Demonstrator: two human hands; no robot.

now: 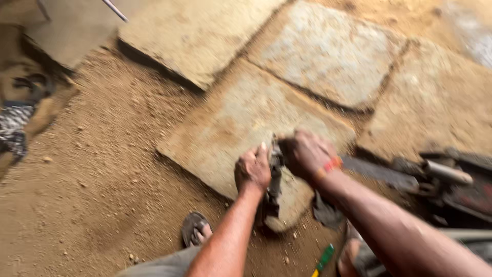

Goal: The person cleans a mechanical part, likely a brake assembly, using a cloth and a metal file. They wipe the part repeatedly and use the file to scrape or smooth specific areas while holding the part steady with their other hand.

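Both hands clamped on a dark tool over the stone slab.
Left hand (252, 169) and right hand (307, 152) gripped the dark tool (274, 177) tightly above the slab (230, 128); its near edge looked rough, progress unclear.

Blurring, hiding, cropping

Smearing the whole view with motion blur. Hiding most of the dark metal part (274, 179) behind the left hand (252, 169) and right hand (307, 152), leaving its kind untellable. Cropping the green-handled tool (324, 258) and sandalled foot (195, 229) at the bottom edge, the dark machinery (451, 179) at the right.
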